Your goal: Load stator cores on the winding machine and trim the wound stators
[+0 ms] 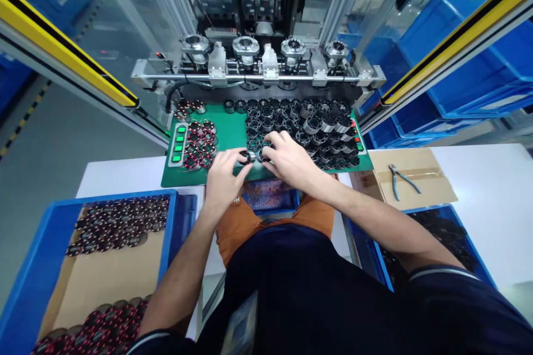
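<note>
Head view: my left hand [224, 176] has thumb and fingertips closed round a black-and-silver ring [249, 157], just over the near part of the green mat [231, 128]. My right hand [289, 160] curls its fingers, thumb and forefinger only slightly apart, about a second ring [262, 154] right beside the first; whether that one is lifted off the mat I can't tell.

I judge the work to be partway. Copper-wound rings [194, 137] stand in a small group at the mat's left, and more wound pieces lie in the blue bin [169, 222] by my left arm. A far larger block of black rings [328, 122], no copper showing, crowds the right half, some stacked, so plenty looks left.

For moving, my best room is the bare green strip between the two groups. The mat's front edge runs close under my wrists, the button panel [179, 145] borders the wound group, and the metal holders [245, 46] bound the far side. Pliers [400, 177] lie on cardboard [428, 169], well apart to my right.
</note>
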A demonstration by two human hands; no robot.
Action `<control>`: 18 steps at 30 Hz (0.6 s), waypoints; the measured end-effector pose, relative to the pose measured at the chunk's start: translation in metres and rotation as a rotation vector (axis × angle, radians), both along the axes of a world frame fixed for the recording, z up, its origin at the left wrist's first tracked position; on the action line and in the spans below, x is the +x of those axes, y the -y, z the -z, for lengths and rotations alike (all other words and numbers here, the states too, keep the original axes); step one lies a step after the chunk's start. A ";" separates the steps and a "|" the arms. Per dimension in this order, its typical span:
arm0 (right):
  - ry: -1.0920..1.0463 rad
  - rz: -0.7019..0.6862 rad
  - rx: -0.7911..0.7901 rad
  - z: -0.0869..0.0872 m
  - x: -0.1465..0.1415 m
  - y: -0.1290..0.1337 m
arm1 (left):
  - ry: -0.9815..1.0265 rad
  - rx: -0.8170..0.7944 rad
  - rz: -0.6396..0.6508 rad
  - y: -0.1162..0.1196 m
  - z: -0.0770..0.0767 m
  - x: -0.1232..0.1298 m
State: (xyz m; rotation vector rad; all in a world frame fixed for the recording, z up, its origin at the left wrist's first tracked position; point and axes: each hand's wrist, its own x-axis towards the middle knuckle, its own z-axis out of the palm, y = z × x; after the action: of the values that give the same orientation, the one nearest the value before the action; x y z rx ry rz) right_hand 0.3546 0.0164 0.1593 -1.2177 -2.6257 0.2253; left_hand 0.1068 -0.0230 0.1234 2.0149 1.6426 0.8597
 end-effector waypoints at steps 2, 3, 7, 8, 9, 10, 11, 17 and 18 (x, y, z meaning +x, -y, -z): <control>-0.222 0.030 -0.124 -0.006 0.027 0.025 | 0.087 -0.033 -0.014 0.011 -0.005 -0.008; -0.406 0.066 -0.217 -0.008 0.042 0.039 | 0.125 -0.048 -0.029 0.017 -0.008 -0.012; -0.948 0.401 -0.242 -0.012 0.110 0.080 | 0.319 -0.085 -0.139 0.031 -0.022 -0.022; -0.950 0.503 -0.161 -0.012 0.129 0.085 | 0.363 -0.094 -0.159 0.032 -0.025 -0.023; -0.922 0.598 -0.081 -0.012 0.148 0.086 | 0.392 -0.100 -0.172 0.032 -0.027 -0.023; -0.880 0.682 -0.014 -0.011 0.166 0.086 | 0.398 -0.102 -0.180 0.031 -0.028 -0.022; -0.838 0.754 0.039 -0.009 0.184 0.084 | 0.388 -0.100 -0.190 0.029 -0.026 -0.021; -0.728 0.975 0.107 0.035 0.245 0.067 | 0.070 0.015 -0.150 0.005 0.009 -0.012; -0.723 0.982 0.085 0.047 0.248 0.065 | 0.035 0.013 -0.134 0.002 0.013 -0.011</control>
State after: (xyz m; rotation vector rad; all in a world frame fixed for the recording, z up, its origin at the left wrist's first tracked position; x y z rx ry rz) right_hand 0.6028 -0.0485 0.1121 -1.7867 -1.2494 0.2804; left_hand 0.0961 -0.0247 0.1104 1.9040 1.7732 0.9492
